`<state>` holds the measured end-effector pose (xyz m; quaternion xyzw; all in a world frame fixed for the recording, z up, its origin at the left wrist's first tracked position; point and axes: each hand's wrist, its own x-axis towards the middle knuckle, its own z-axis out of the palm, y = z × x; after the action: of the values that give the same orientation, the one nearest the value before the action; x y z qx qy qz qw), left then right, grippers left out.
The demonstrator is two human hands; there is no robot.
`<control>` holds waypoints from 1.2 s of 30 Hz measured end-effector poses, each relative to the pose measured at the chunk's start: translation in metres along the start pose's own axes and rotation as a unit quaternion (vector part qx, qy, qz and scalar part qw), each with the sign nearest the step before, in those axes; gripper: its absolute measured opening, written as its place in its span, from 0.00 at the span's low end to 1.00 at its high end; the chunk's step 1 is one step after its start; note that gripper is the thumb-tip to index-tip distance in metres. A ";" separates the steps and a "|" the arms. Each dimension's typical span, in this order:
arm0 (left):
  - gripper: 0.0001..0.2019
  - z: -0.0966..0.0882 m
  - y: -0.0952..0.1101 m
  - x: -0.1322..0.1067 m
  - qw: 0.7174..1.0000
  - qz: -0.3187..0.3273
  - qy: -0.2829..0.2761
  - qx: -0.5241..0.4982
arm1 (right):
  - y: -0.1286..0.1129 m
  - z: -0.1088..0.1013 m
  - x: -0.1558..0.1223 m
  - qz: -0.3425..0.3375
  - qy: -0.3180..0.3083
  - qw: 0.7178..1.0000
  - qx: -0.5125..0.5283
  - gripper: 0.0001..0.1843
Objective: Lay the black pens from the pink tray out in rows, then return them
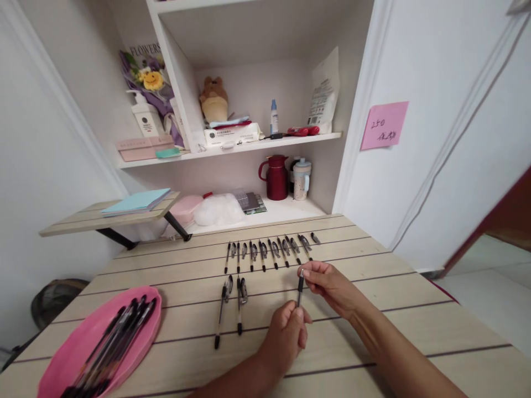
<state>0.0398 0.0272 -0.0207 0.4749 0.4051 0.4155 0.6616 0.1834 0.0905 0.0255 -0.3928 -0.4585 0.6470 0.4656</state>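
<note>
My left hand (286, 334) is closed around the lower barrel of a gel pen (300, 284) with a black grip. The pen stands upright over the table, its tip end pointing away from me. At that tip end my right hand (326, 282) pinches with thumb and forefinger; whether a small part sits between them is hidden. To the left lie two uncapped pens (239, 307), each with a black pen cap (244, 290) beside its tip. Farther back runs a row of several uncapped pens (263, 256) with caps between them. One cap (315, 238) lies at the row's right end.
At the left front, a pink plastic tray (149, 326) holds several capped pens (120, 337). A small raised shelf (89, 216) with blue paper stands at the back left. Behind the slatted table (352, 345) are white shelves with a red jug (277, 178) and a cup (302, 179).
</note>
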 end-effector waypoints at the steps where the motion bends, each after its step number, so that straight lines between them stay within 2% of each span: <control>1: 0.15 0.000 -0.001 0.000 1.000 0.002 -0.001 0.000 | 0.001 -0.001 0.000 -0.003 0.002 1.000 0.000 0.12; 6: 0.15 -0.001 -0.001 0.001 1.000 0.004 -0.007 -0.004 | 0.002 -0.001 0.001 0.001 -0.036 0.999 0.013 0.15; 11: 0.14 -0.001 0.000 0.000 1.000 0.003 -0.007 0.006 | 0.002 0.000 0.002 -0.022 -0.014 1.000 -0.006 0.13; 16: 0.15 0.000 0.001 0.000 1.000 0.001 -0.004 0.007 | -0.001 0.000 -0.001 -0.009 -0.061 0.998 0.014 0.16; 22: 0.15 -0.001 0.001 -0.001 1.000 0.005 -0.013 0.017 | 0.002 -0.002 0.002 -0.018 -0.026 0.999 0.016 0.13; 27: 0.15 -0.003 -0.002 0.000 0.999 0.006 -0.025 0.033 | 0.003 -0.001 0.002 -0.024 -0.061 0.997 0.032 0.15; 33: 0.15 -0.002 -0.001 0.000 0.999 0.005 -0.022 0.029 | -0.004 -0.002 -0.002 -0.001 -0.123 0.992 0.036 0.17; 36: 0.15 -0.001 0.000 -0.001 0.999 0.003 -0.018 0.037 | -0.002 -0.003 0.000 -0.016 -0.097 0.995 0.034 0.14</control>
<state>0.0382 0.0269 -0.0210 0.5075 0.4066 0.3936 0.6497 0.1873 0.0912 0.0267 -0.3045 -0.4857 0.6897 0.4424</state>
